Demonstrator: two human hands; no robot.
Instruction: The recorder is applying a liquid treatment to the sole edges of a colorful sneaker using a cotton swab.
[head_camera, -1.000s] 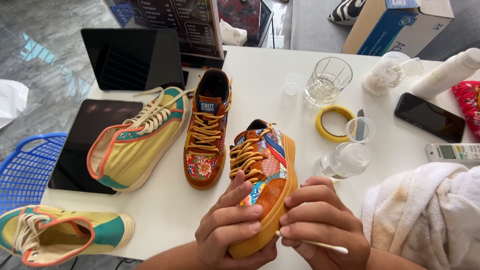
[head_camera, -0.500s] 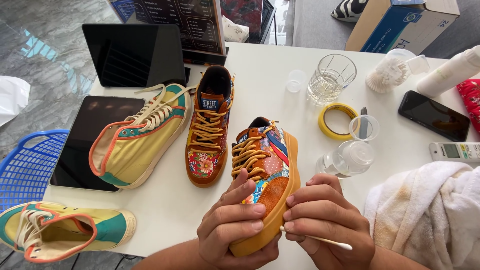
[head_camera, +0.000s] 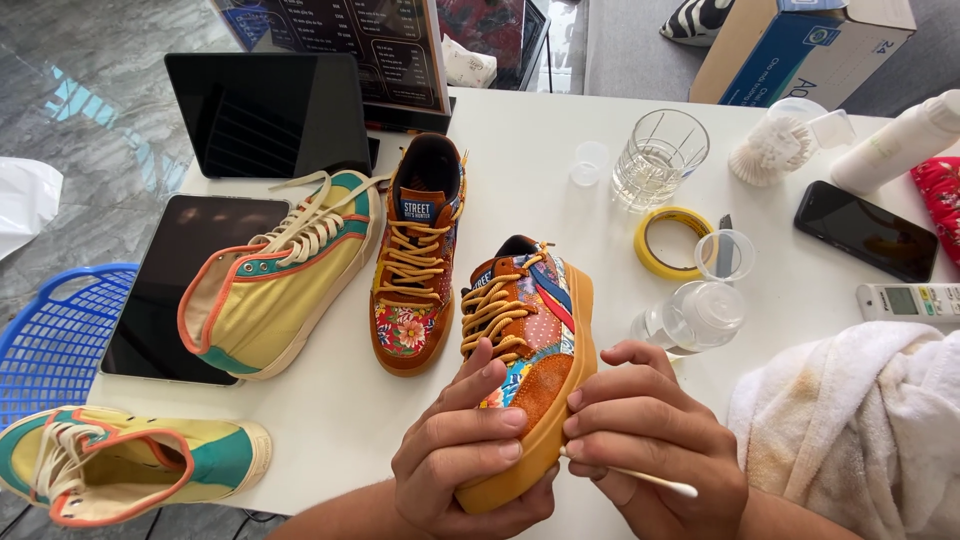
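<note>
I see the left hand (head_camera: 468, 455) cupping the toe of a patchwork sneaker (head_camera: 530, 350), fingers wrapped around its gum sole at the near table (head_camera: 520, 160) edge. Right hand (head_camera: 645, 445) pinches a cotton swab (head_camera: 640, 476) between pressed fingers, fingertips touching the sneaker's right side. Its mate (head_camera: 415, 260) stands just left; yellow high-top (head_camera: 280, 280) farther left; towel (head_camera: 860, 420) near right.

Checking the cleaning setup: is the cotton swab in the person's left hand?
No, the cotton swab is pinched in the right hand, while the left hand grips the patchwork sneaker.
</note>
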